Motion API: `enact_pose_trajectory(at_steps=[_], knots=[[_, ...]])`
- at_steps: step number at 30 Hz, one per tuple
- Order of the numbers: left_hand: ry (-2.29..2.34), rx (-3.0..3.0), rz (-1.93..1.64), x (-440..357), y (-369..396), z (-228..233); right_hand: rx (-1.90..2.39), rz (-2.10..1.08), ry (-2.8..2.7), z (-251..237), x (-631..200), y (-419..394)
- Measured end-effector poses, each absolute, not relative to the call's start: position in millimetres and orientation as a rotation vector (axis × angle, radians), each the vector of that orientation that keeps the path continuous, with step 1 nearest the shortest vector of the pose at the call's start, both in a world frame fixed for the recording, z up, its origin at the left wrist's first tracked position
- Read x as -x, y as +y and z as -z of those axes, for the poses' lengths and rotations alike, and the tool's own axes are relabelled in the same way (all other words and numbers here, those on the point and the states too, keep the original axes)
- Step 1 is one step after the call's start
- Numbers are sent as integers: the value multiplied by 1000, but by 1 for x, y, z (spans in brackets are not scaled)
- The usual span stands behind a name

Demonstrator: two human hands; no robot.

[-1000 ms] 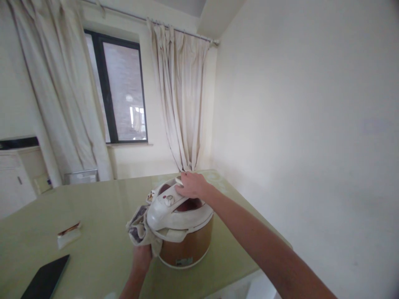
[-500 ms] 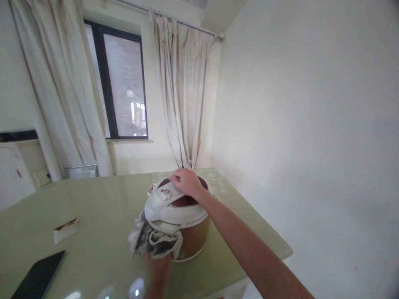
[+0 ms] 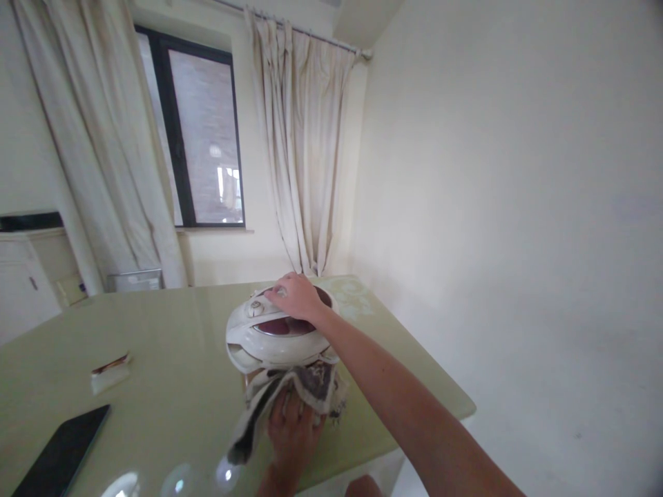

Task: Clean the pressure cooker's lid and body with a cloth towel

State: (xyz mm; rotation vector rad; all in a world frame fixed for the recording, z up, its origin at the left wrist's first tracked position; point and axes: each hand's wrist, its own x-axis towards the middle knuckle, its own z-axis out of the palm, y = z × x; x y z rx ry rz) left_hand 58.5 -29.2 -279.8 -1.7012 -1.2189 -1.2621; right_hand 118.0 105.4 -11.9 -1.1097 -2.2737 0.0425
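A round kitchen appliance [image 3: 290, 351] stands near the table's right end, with a white lid, dark see-through panels and a small dial. On its top, my right hand [image 3: 298, 297] is closed around the lid handle, which it mostly hides. My left hand [image 3: 295, 421] presses a grey-and-white patterned cloth [image 3: 315, 386] against the appliance's near side, fingers bent into the fabric. One end of the cloth hangs down to the left. The cloth and hand cover most of the brown body below the lid.
The appliance rests on a glossy green table [image 3: 170, 331]. A dark flat tablet or phone [image 3: 62, 452] lies at the front left, with a small clear packet [image 3: 110, 373] behind it. A white wall [image 3: 492, 207] rises on the right; curtains [image 3: 311, 152] hang behind.
My left hand and the cloth have slid right, from the appliance's left side to its front. The lid's dial has shifted leftward, with my right hand still on top.
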Motion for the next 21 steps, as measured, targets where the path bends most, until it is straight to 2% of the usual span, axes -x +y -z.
enact_pose_trajectory(at_steps=[4,8,12,14,17,21], knots=[[-1062,1976,1002,-30,-20,204,924,-125,-2331,15,-123,117],[-1229,2014,972,-27,-19,124,848,-184,-2422,14,-126,138],[-1040,2370,687,-60,-20,87,756,-349,-2551,7,-133,148],[-841,2447,564,-74,-19,86,763,-418,-2539,5,-135,147],[-744,2348,561,-74,-18,107,806,-380,-2502,6,-136,140],[-681,2234,655,-35,-19,186,711,-259,-2489,11,-138,133]])
